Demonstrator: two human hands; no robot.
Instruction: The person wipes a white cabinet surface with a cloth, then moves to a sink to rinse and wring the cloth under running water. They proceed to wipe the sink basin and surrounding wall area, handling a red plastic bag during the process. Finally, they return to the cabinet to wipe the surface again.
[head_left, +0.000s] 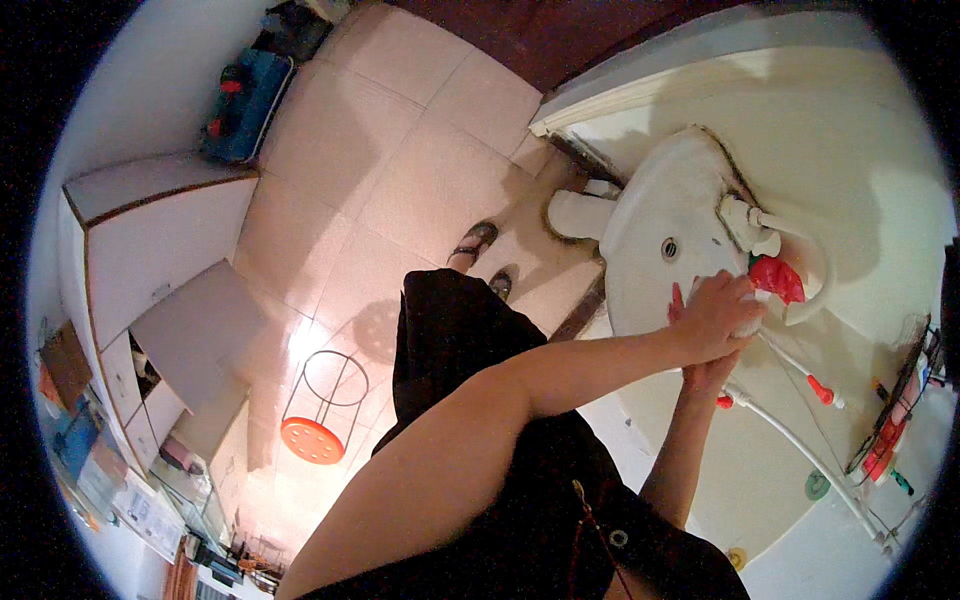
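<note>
Both my hands are together over the right rim of the white washbasin (640,265), below its tap. My left hand (708,318) lies on top, its fingers curled over a pale white thing (748,316) whose kind I cannot make out. Beneath it, my right hand (708,374) supports the same thing from the other side, with most of its fingers hidden. Just beyond my fingertips, a crumpled red thing (777,279) rests against the white tap (752,222).
White hoses with red fittings (820,390) run along the wall to the right. An orange-topped stool (312,441) stands on the tiled floor. White cabinets (160,250) line the left side, with a dark blue case (250,105) beyond them.
</note>
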